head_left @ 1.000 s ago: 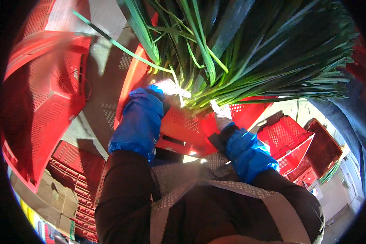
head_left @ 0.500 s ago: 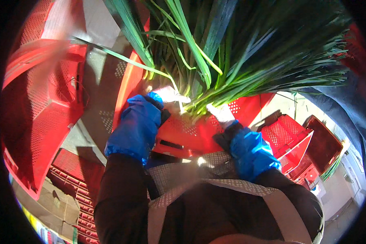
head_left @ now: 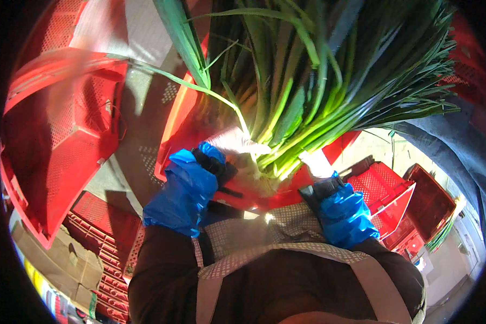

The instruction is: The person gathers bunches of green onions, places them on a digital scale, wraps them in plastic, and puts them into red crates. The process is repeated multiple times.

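Note:
A large bunch of long green stalks with pale bases (head_left: pixel 329 92) lies over a red perforated crate (head_left: pixel 175 127). My left hand (head_left: pixel 237 143), pale, with a blue plastic sleeve cover, grips the pale lower ends of the bunch on the left side, one pale stalk arching over it. My right hand (head_left: pixel 316 164), in glare above a similar blue cover, holds the lower ends on the right, its fingertips mostly behind the stalks. The bases between my hands are blurred by bright light and haze.
Red crates stand at left (head_left: pixel 81 151), lower left (head_left: pixel 100 216) and right (head_left: pixel 378 191), one at far right (head_left: pixel 432 200) beside more green stalks. Flattened cardboard (head_left: pixel 56 259) lies at lower left. Dark blue cloth (head_left: pixel 464 146) hangs at right; the concrete floor (head_left: pixel 105 178) shows between crates.
Both my hands have moved down toward my body, the right also slightly rightward, and the stalk bases have come down with them. The bunch's leaves have shifted, with more bright stalks showing.

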### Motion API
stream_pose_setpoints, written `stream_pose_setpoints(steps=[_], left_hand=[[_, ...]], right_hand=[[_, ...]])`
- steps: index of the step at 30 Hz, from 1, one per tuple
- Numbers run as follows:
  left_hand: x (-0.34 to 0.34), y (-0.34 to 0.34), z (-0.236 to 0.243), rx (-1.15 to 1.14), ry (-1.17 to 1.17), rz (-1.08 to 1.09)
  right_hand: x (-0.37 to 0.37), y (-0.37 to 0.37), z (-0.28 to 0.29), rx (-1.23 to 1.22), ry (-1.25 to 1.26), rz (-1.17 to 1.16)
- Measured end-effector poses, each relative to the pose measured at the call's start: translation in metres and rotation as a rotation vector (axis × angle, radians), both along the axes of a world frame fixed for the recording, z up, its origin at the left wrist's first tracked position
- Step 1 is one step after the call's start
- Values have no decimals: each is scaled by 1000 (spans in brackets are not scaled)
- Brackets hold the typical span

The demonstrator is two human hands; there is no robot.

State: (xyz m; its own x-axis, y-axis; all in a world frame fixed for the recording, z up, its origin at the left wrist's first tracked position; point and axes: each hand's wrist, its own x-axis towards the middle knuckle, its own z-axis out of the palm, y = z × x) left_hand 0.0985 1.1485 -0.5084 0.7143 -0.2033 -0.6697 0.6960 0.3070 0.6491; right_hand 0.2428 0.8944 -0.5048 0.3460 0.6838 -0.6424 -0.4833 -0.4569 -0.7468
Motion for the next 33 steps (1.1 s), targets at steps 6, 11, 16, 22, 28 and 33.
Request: stream_pose_setpoints(steps=[6, 11, 16, 22, 28, 33], left_hand=[[2, -15, 33, -114, 65, 98], [12, -20, 8, 111, -146, 149], [9, -30, -75, 387, 121, -115], [-15, -60, -134, 773, -100, 567], [-17, -29, -118, 419, 7, 391], [-9, -9, -78, 376, 26, 229]], right_hand=[[-11, -24, 7, 37, 250, -318], [-1, -23, -25, 52, 312, -347], [-10, -14, -71, -102, -33, -117], [-17, -9, -97, -137, -284, 330], [-20, 8, -91, -121, -53, 115], [-14, 24, -80, -210, -123, 306]])
